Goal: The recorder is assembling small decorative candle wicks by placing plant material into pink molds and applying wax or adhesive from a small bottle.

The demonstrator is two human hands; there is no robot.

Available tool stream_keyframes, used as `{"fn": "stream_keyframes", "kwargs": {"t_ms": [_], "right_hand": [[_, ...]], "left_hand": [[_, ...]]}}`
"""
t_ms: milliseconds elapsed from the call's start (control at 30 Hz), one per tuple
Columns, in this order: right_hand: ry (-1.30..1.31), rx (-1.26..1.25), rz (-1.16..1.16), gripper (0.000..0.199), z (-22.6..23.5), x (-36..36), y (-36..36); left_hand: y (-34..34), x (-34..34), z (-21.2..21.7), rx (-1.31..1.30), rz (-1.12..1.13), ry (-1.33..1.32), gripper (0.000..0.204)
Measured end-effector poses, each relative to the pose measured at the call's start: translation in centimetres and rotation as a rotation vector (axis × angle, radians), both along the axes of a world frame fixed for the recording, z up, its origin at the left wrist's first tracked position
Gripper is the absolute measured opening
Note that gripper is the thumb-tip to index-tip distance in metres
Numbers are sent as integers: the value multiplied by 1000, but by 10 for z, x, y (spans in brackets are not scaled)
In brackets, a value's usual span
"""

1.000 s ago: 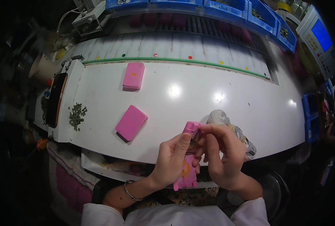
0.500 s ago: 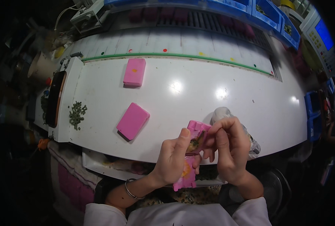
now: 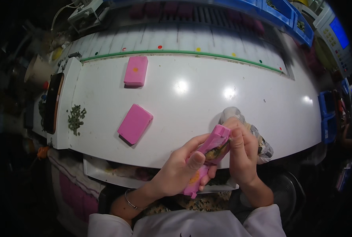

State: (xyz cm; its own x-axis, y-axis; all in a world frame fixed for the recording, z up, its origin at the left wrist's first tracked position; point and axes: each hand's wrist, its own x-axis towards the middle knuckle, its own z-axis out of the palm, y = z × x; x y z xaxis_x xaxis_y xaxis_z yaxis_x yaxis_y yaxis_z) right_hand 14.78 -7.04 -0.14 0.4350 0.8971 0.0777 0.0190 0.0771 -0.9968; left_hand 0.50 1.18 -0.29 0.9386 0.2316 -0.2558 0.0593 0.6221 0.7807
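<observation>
In front of my body, low over the table's near edge, my left hand (image 3: 176,168) holds an opened pink rubber mold (image 3: 216,139). Its upper half is tilted up, and a dark green-brown piece (image 3: 213,153) lies in the hollow, partly hidden. The lower half (image 3: 197,179), with a yellow-orange patch, hangs below my left palm and fingers. My right hand (image 3: 244,156) is closed in a pinch at the mold's right edge; what is between its thumb and fingertips is too small to make out. Behind my right hand lies a grey-and-white crumpled bundle (image 3: 232,113).
Two closed pink molds, one far (image 3: 136,71) and one nearer (image 3: 135,124), lie on the white table (image 3: 184,110). Small green pieces (image 3: 76,119) are heaped at left by a dark phone-like slab (image 3: 54,103). Blue bins (image 3: 282,17) and a machine with a blue screen (image 3: 339,31) stand at far right.
My left hand has turned the mold, so its upper half now tilts and shows its edge. My right hand has come lower and tighter against that half. The view has shifted slightly.
</observation>
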Motion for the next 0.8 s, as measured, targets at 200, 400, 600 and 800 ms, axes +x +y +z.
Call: {"fn": "stream_keyframes", "kwargs": {"t_ms": [200,400,600,800], "right_hand": [[710,-162,278,36,11,3,3],[783,-264,292,44,-3,-4,6],[405,-202,24,40,0,-12,1],[-356,137,-75,39,-12,-12,-21]], "left_hand": [[-10,1,8,111,72,7,119],[-15,10,4,185,137,-29,106],[-10,10,5,188,135,-17,89],[-8,7,4,254,243,-10,75]]}}
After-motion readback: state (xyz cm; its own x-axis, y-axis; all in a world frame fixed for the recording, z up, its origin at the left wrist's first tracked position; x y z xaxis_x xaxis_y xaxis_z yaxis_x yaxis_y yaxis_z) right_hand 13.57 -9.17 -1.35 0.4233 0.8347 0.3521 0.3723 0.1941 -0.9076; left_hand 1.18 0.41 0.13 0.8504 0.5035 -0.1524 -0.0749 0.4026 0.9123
